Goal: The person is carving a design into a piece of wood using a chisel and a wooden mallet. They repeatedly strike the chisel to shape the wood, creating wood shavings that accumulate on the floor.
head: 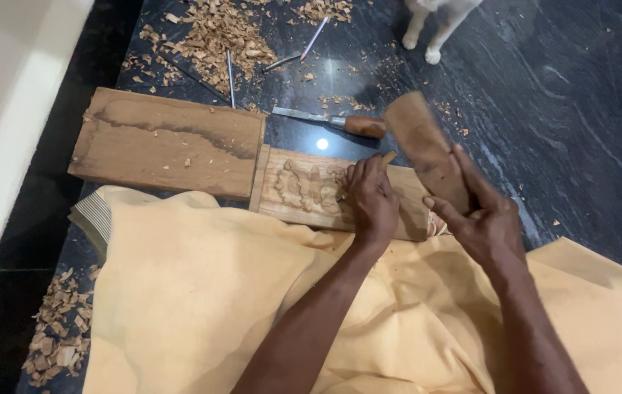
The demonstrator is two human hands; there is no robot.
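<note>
Holding the chisel tight in our left hand on the carved board, our right hand grips the wooden mallet. A crooked hit might make it slip and spoil the carving.

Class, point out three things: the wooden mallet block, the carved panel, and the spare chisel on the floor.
wooden mallet block (422,142), head view, broad face.
carved panel (304,188), head view, carved relief.
spare chisel (363,125), head view, wooden handle.
</note>
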